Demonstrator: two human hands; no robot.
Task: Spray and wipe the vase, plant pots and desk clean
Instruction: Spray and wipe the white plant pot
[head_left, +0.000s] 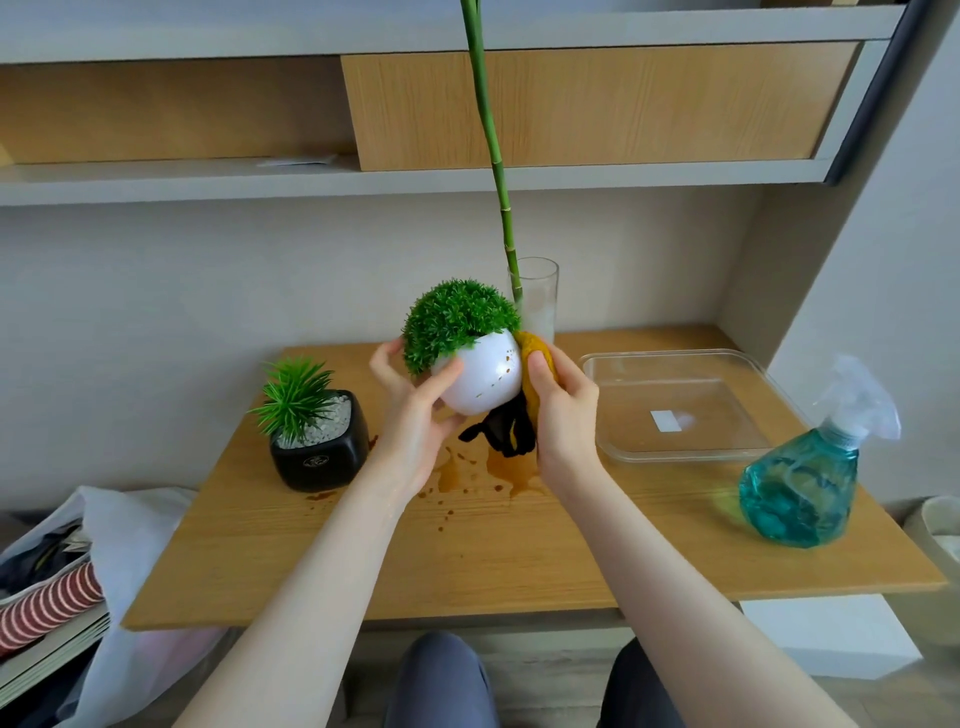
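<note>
My left hand (410, 400) grips a round white plant pot (483, 376) with a bushy green plant, lifted above the wooden desk (363, 545) and tilted left. My right hand (563, 410) presses a yellow-and-black cloth (519, 415) against the pot's right side. Small brown spots mark the pot near the cloth. Brown liquid stains (511, 470) lie on the desk under the pot. A square black pot (322, 452) with a spiky plant and white pebbles stands at the left. A tall glass vase (537, 301) holding a bamboo stem stands behind.
A clear rectangular container (675, 358) sits on the right of the desk. A blue-filled spray bottle (810, 478) stands near the right edge. Shelves (363, 176) run above the desk. A white bag (130, 530) and striped items lie off the left edge.
</note>
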